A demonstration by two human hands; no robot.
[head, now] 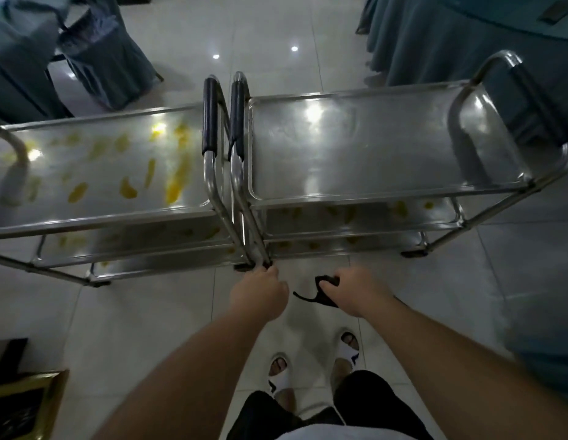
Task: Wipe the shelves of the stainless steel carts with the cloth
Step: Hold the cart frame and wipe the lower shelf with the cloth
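Observation:
Two stainless steel carts stand side by side in front of me. The left cart [95,214] has yellow smears all over its top shelf and on the shelves below. The right cart [387,198] has a shiny, unstained top shelf, with yellow smears on its lower shelves [355,214]. My right hand [352,292] grips a small dark cloth [320,292] low in front of the right cart. My left hand [260,292] hangs beside it with fingers curled under, near the bottom of the carts' handle tubes; I cannot tell if it touches them.
Cloth-covered chairs [95,55] stand behind the left cart. A draped table [460,36] is behind the right cart. A gold-framed dark object [25,404] lies on the floor at the lower left. White floor tiles [149,328] surround my feet.

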